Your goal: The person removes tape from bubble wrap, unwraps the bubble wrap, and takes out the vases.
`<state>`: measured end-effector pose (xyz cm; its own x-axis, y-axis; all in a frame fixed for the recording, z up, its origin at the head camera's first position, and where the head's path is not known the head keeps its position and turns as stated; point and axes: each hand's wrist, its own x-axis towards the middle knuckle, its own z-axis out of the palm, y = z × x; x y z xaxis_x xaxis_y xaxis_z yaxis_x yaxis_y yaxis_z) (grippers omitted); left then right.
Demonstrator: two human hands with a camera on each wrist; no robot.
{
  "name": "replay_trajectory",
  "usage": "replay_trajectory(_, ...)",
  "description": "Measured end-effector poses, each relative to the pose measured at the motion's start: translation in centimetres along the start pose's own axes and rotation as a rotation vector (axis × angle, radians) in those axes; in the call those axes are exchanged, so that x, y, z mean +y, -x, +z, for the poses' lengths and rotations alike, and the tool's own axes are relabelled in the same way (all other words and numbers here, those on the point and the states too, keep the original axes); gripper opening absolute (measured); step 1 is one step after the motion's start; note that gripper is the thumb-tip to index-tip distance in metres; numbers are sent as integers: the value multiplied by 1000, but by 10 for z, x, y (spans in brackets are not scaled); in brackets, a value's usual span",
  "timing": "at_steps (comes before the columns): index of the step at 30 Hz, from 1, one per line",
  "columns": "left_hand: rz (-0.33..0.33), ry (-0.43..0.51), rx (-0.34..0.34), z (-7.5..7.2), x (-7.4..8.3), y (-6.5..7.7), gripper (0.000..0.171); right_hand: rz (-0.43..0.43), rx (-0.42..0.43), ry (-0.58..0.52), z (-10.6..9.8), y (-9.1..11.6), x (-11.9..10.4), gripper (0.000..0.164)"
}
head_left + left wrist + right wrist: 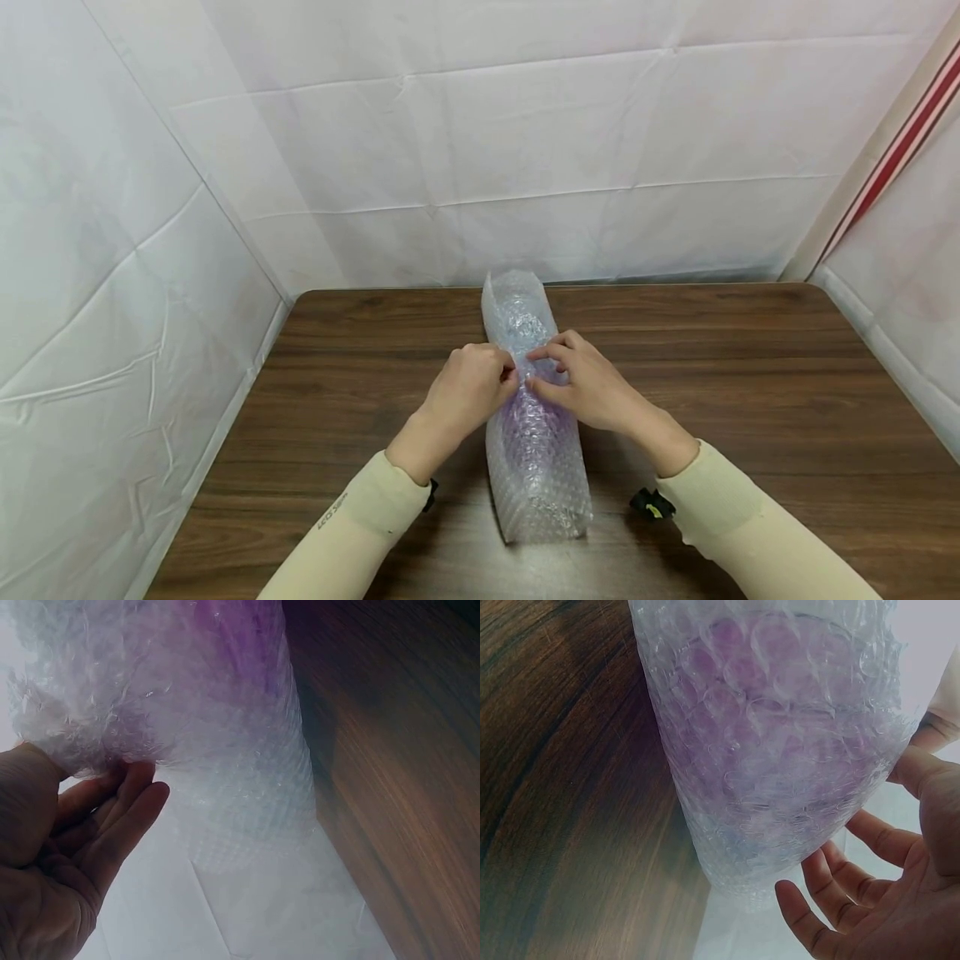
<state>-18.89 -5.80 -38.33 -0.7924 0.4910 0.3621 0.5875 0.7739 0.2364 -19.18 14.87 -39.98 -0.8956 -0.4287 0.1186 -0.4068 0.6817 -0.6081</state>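
A long bundle of clear bubble wrap [536, 492] lies lengthwise on the table, with something purple and pale blue showing blurred through it. What is inside cannot be made out. My left hand [467, 385] pinches the wrap near the middle of its top, thumb against fingers. Opposite it, my right hand [592, 383] touches the wrap with thumb and fingertips spread apart. In the left wrist view, fingers [124, 832] meet the crinkled wrap [225, 742]. The right wrist view has loosely bent fingers [810, 922] along the rounded side of the bubble wrap [772, 750].
The dark wood-grain table [712, 358] reaches back to a white cloth wall [525, 142]. More white sheeting [112, 250] hangs at the left. A red-striped strip [892, 158] runs down the right corner. Both wrists carry dark straps [652, 503].
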Motion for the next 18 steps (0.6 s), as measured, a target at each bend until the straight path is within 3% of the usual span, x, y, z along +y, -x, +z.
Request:
replay_trajectory(7, -100, 83, -36, -3, 1, 2, 6, -2, -3, -7, 0, 0, 1, 37)
replay_trajectory(18, -136, 187, 5, -1, -8, 8, 14, -5, -2, -35, 4, -2, 2, 44)
